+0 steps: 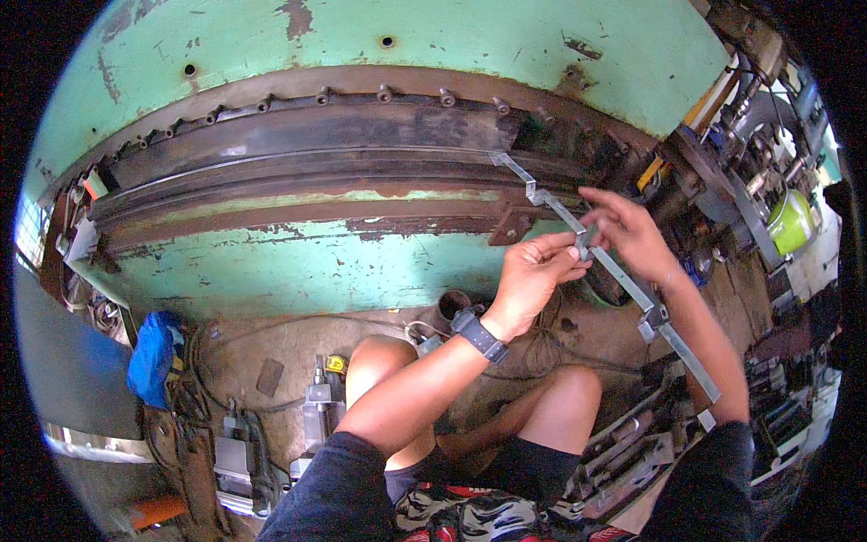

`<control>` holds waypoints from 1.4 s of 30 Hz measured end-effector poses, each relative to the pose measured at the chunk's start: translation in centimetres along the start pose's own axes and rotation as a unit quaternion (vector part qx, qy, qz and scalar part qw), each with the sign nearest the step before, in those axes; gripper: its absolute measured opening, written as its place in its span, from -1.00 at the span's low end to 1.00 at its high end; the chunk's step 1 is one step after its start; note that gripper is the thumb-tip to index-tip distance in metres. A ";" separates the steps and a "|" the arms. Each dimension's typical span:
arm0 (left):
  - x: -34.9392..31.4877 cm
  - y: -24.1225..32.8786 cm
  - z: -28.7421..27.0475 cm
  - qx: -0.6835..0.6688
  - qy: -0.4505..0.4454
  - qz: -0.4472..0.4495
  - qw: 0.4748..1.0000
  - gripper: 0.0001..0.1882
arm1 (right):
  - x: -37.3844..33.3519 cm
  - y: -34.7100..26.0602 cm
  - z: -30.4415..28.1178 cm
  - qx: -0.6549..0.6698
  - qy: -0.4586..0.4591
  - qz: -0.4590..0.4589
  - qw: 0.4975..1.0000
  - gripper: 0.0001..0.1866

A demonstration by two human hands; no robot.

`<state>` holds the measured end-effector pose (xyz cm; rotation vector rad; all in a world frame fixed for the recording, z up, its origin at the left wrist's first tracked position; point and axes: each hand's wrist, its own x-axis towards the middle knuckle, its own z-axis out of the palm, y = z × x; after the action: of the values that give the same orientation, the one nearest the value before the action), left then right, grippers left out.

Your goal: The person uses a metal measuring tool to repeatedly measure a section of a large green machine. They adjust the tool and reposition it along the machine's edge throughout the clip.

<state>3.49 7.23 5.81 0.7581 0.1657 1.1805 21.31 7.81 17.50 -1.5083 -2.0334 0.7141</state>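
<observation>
A long, narrow strip of bare metal (625,278), bent into several steps, runs slantwise from the press brake's (271,172) bending edge down toward my right forearm. Its far end lies at the dark tooling. My left hand (533,280), with a dark watch on the wrist, pinches the strip near its middle between thumb and fingers. A small grey piece sits at those fingertips, and I cannot make out whether it is part of the strip. Just beyond, my right hand (632,235) hovers beside the strip, its fingers apart and slightly blurred.
The press brake's green upper beam (452,45) spans the far side. On the floor lie a yellow tape measure (337,364), a blue bag (152,357), cables and several metal blocks (237,465). Metal bars (623,452) lie at the lower right, machinery with a lime-green part (790,223) farther right.
</observation>
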 end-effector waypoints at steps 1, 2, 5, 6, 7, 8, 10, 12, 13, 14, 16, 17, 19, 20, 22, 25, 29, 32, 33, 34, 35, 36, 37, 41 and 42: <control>0.1 0.0 0.1 0.013 0.001 0.009 1.000 -0.73 | -1.5 0.8 0.7 0.008 0.024 -0.043 0.999 -0.42; 0.3 -0.2 -0.1 0.028 0.005 0.019 0.999 -0.75 | -2.9 1.7 1.8 0.020 0.046 -0.088 0.995 -0.33; 0.5 0.0 -0.5 0.067 0.025 0.030 0.997 -0.78 | -6.9 0.3 5.2 0.112 0.106 -0.029 0.988 0.12; 0.6 0.2 -0.7 0.082 0.034 0.034 0.995 -0.79 | -7.5 0.0 6.3 0.101 0.138 -0.070 0.983 0.15; 0.6 0.2 -0.5 0.098 0.038 0.044 0.993 -0.79 | -8.4 -0.2 7.0 0.085 0.174 -0.105 0.976 0.18; 0.7 0.2 -0.5 0.117 0.044 0.055 0.991 -0.80 | -8.7 -0.7 7.8 0.072 0.208 -0.142 0.965 0.21; 1.0 0.1 -0.5 0.155 0.049 0.075 0.984 -0.79 | -8.7 -1.7 8.7 0.072 0.255 -0.172 0.949 -0.10; 1.3 0.1 -0.8 0.194 0.049 0.091 0.976 -0.79 | -8.2 -1.8 8.6 0.041 0.285 -0.181 0.940 -0.28; 1.3 0.3 -0.9 0.203 0.048 0.083 0.975 -0.78 | -7.8 -2.1 8.8 0.036 0.305 -0.175 0.935 -0.58; 1.3 0.3 -0.7 0.190 0.044 0.082 0.977 -0.77 | -7.7 -2.1 8.9 0.056 0.314 -0.177 0.931 -0.63; 1.0 0.2 -0.3 0.164 0.040 0.082 0.982 -0.74 | -7.6 -2.0 9.2 0.099 0.329 -0.181 0.921 -0.72; 0.9 0.3 -0.3 0.163 0.032 0.082 0.983 -0.73 | -7.5 -2.1 9.0 0.079 0.340 -0.186 0.918 -0.76; 0.6 0.4 -0.4 0.160 0.015 0.083 0.984 -0.70 | -7.2 -2.5 8.8 0.099 0.348 -0.168 0.917 -0.77; 0.5 0.6 -0.5 0.162 0.012 0.076 0.984 -0.70 | -7.1 -2.9 8.6 0.108 0.353 -0.158 0.916 -0.77; 0.4 1.0 -1.0 0.165 0.005 0.062 0.984 -0.68 | -7.0 -3.8 8.3 0.093 0.359 -0.140 0.918 -0.81; 0.3 1.0 -1.3 0.179 0.007 0.056 0.982 -0.68 | -7.0 -4.3 7.9 0.070 0.357 -0.142 0.921 -0.83; 0.3 1.0 -1.4 0.203 -0.008 0.052 0.978 -0.70 | -7.2 -4.7 7.7 0.051 0.356 -0.149 0.921 -0.86; 0.3 0.9 -1.2 0.209 -0.010 0.052 0.976 -0.71 | -7.2 -4.4 7.4 0.044 0.353 -0.150 0.923 -0.87; 0.3 0.9 -1.1 0.205 -0.012 0.049 0.977 -0.71 | -7.2 -4.3 7.2 0.039 0.352 -0.151 0.923 -0.87; 0.3 0.9 -1.1 0.203 -0.011 0.048 0.978 -0.72 | -7.1 -4.1 7.2 0.030 0.349 -0.154 0.924 -0.87; 0.3 0.8 -1.3 0.203 -0.009 0.048 0.978 -0.72 | -6.9 -3.9 7.1 0.020 0.346 -0.157 0.925 -0.87; 0.3 0.7 -1.5 0.204 -0.007 0.047 0.978 -0.72 | -6.8 -3.8 7.1 0.011 0.343 -0.160 0.925 -0.87; 0.4 0.6 -1.5 0.201 -0.007 0.045 0.978 -0.72 | -6.7 -3.9 7.0 0.017 0.342 -0.159 0.926 -0.87; 0.8 0.5 -1.5 0.201 -0.002 0.051 0.978 -0.73 | -6.6 -4.1 6.8 0.038 0.336 -0.155 0.928 -0.86; 0.7 0.5 -1.5 0.202 0.002 0.047 0.978 -0.73 | -6.6 -4.1 6.7 0.043 0.335 -0.154 0.929 -0.86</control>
<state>2.69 8.63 5.19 1.1296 0.3851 1.2532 15.65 -0.26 14.70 -1.1302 -1.6191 0.1204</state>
